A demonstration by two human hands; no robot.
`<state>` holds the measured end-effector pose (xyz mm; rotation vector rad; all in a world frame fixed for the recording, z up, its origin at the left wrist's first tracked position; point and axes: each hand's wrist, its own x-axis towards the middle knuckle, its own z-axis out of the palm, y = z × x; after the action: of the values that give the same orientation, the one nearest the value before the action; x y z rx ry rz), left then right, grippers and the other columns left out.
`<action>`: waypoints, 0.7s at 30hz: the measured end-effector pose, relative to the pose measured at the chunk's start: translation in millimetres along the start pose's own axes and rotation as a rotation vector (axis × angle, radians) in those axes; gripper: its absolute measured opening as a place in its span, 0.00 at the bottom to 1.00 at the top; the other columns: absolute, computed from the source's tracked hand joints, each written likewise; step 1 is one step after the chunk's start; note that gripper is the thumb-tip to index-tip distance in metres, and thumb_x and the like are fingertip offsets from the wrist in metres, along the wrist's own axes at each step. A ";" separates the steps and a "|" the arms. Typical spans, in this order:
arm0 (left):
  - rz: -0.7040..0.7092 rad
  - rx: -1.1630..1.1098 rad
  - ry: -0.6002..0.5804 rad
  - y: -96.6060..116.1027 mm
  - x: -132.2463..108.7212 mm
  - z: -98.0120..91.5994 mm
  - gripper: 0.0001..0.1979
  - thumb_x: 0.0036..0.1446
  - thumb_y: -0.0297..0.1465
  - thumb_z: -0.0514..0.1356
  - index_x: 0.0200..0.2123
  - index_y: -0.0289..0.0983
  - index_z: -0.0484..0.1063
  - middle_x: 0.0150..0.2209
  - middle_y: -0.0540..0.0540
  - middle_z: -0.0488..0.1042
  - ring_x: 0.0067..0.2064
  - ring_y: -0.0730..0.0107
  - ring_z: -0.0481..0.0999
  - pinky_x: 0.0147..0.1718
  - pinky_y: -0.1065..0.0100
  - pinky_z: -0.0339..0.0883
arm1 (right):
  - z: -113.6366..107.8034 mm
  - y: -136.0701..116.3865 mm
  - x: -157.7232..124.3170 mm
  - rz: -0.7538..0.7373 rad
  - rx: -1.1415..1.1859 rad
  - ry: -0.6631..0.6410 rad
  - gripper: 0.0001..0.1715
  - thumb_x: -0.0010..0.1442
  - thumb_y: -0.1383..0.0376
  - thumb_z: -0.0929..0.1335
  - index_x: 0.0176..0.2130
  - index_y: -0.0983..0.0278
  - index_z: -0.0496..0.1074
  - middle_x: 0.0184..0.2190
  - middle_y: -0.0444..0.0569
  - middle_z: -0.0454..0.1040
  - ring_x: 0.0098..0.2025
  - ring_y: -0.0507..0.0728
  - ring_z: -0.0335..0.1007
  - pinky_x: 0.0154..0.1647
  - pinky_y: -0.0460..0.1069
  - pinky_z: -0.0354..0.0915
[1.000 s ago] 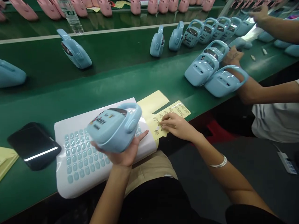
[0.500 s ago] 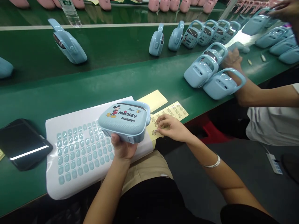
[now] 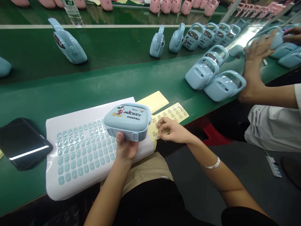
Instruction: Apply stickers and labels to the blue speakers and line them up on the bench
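Note:
A light blue portable speaker [image 3: 128, 121] with a cartoon mouse and lettering on its front is in my left hand [image 3: 127, 149]. The printed face tilts up and the carrying handle is at its right side. My right hand [image 3: 171, 130] is closed in a pinch at the lower edge of a yellow label sheet [image 3: 178, 112] printed with rows of small dark text. Whatever sits between those fingertips is too small to make out. Under the speaker lies a white sheet [image 3: 53, 188] carrying rows of pale blue rounded stickers [image 3: 80, 147], partly covered by the speaker.
A black phone [image 3: 23, 144] lies at the left. Blue speakers [image 3: 202, 73] stand at the right and along the back, with one [image 3: 68, 44] farther left. A plastic bottle [image 3: 72, 12] is behind. At right, a co-worker's hand [image 3: 261, 47] reaches over the table.
My left hand has tilted the speaker and shifted it slightly right. My right hand stays nearly still at the label sheet. The co-worker's hand has lifted away from the standing speakers.

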<state>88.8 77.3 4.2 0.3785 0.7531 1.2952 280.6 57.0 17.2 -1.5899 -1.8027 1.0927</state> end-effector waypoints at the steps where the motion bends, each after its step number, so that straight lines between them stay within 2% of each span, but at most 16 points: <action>1: -0.003 0.000 0.008 -0.3 0.4 -0.4 0.43 0.22 0.53 0.72 0.47 0.47 0.73 0.57 0.45 0.69 0.65 0.40 0.53 0.49 0.50 0.71 | 0.1 0.5 0.7 0.003 0.021 0.029 0.05 0.48 0.66 0.71 0.23 0.63 0.71 0.34 0.46 0.65 0.37 0.53 0.66 0.41 0.50 0.65; 5: -0.001 -0.002 0.011 -1.1 2.0 -2.0 0.42 0.23 0.52 0.72 0.47 0.46 0.72 0.54 0.45 0.72 0.64 0.44 0.57 0.47 0.54 0.73 | 10.7 1.9 3.0 -0.021 -0.093 0.227 0.04 0.50 0.68 0.69 0.24 0.64 0.70 0.31 0.45 0.64 0.33 0.52 0.65 0.34 0.48 0.66; 8: -0.009 -0.022 -0.012 -1.9 3.1 -4.1 0.41 0.25 0.50 0.73 0.48 0.46 0.72 0.52 0.45 0.74 0.62 0.46 0.60 0.47 0.56 0.73 | 23.5 0.8 1.2 -0.154 -0.357 0.321 0.05 0.52 0.71 0.66 0.25 0.65 0.70 0.32 0.49 0.65 0.34 0.54 0.65 0.35 0.50 0.65; 11: -0.009 -0.051 -0.020 -3.2 4.0 -5.6 0.40 0.26 0.48 0.73 0.48 0.46 0.72 0.51 0.45 0.75 0.61 0.48 0.63 0.48 0.57 0.73 | 32.4 -0.9 -1.5 -0.282 -0.614 0.342 0.12 0.57 0.73 0.61 0.25 0.66 0.68 0.32 0.53 0.67 0.32 0.56 0.63 0.32 0.51 0.64; 13: -0.008 -0.059 -0.021 -3.9 4.2 -5.3 0.40 0.26 0.48 0.74 0.48 0.46 0.72 0.51 0.45 0.75 0.61 0.48 0.64 0.48 0.56 0.72 | 33.0 -1.6 -1.0 -0.316 -0.689 0.313 0.15 0.58 0.74 0.60 0.24 0.65 0.68 0.31 0.54 0.67 0.31 0.55 0.62 0.31 0.51 0.63; 15: -0.016 -0.060 -0.012 -4.1 4.2 -4.0 0.41 0.26 0.48 0.74 0.48 0.45 0.72 0.50 0.45 0.75 0.61 0.48 0.63 0.50 0.56 0.71 | 28.4 -2.3 1.9 -0.315 -0.645 0.260 0.13 0.57 0.74 0.61 0.24 0.65 0.67 0.32 0.53 0.66 0.32 0.54 0.62 0.31 0.50 0.64; 17: -0.031 -0.066 0.011 -3.9 4.1 -2.6 0.42 0.23 0.48 0.74 0.48 0.44 0.72 0.51 0.45 0.75 0.61 0.48 0.62 0.51 0.57 0.70 | 19.4 -3.9 6.3 -0.266 -0.487 0.177 0.09 0.54 0.74 0.63 0.25 0.65 0.67 0.32 0.51 0.65 0.32 0.53 0.63 0.31 0.48 0.65; 21: -0.048 -0.088 0.013 -3.5 3.9 -2.8 0.43 0.24 0.47 0.74 0.49 0.45 0.71 0.51 0.46 0.74 0.62 0.49 0.62 0.52 0.57 0.69 | -2.4 -8.2 12.5 -0.113 -0.097 -0.080 0.06 0.48 0.73 0.67 0.22 0.65 0.68 0.32 0.46 0.64 0.32 0.50 0.63 0.32 0.46 0.64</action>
<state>89.8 79.8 -1.2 0.2801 0.7094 1.2823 275.3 69.7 23.5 -1.4966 -2.0005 1.0447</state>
